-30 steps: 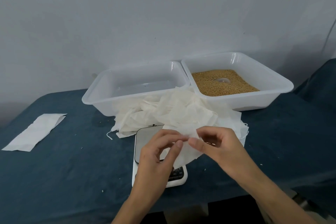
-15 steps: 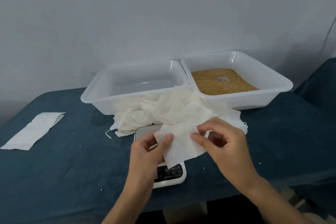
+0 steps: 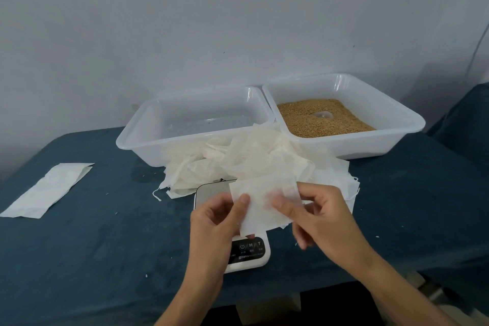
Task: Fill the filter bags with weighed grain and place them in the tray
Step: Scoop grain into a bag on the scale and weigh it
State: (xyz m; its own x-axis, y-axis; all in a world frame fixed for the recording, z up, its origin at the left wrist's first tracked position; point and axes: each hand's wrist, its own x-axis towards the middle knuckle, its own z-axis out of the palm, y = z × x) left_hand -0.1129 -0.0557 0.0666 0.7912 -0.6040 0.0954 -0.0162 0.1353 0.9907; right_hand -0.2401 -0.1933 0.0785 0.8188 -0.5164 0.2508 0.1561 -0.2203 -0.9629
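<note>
Left hand (image 3: 215, 222), right hand (image 3: 321, 216): thumb-and-finger grip, forearms converging.

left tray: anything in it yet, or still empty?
Empty. The left tray shows only its bare clear bottom; the grain sits in the right tray, and the filter bags lie heaped outside.

- Lit evenly and softly, moderately bright, no hard source visible.
- Faint, diffuse shadows only: under the tray rims (image 3: 185, 140) and on the blue cloth (image 3: 79, 246) beneath the hands.
- Small glare spots on the glossy rim of the grain tray (image 3: 338, 85).
- Slightly soft overall; filter bag (image 3: 264, 204) edge smeared by motion.
- Wide-angle bending toward the edges, corners dimmer.
</note>
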